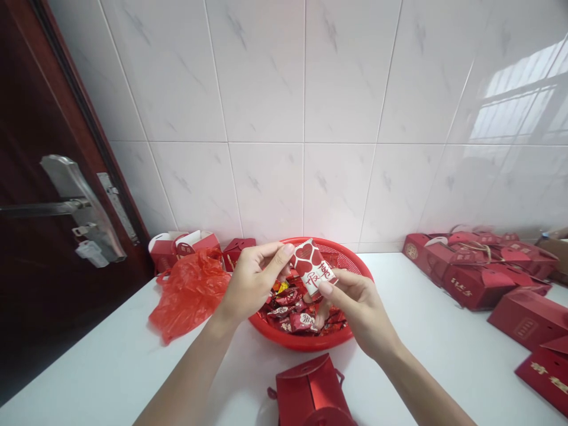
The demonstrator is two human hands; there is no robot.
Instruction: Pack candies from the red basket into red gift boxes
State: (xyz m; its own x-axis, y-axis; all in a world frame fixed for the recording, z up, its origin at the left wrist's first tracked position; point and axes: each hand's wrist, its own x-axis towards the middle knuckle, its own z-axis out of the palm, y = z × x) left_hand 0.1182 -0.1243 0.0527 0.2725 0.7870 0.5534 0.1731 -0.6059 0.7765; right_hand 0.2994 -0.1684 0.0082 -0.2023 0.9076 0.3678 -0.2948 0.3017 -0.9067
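A small red and white printed packet [312, 267] is held up between both hands, above a red plastic basket [293, 341]. My left hand [256, 277] pinches its upper left corner between thumb and fingers. On the lower right edge, my right hand [358, 302] grips the same packet. Wrapped candies [288, 305], mostly dark red with a bit of yellow, lie in the basket under the hands. Nearer to me, in front of the basket, a red box [306, 393] with a dark red cord at its sides stands on the white table.
A crumpled red plastic bag [189, 296] lies left of the basket, with red boxes [195, 241] behind it. More red boxes [474, 272] are piled at the right. A tiled wall [266, 189] borders the table [110, 361]; a dark door [53, 266] is at left.
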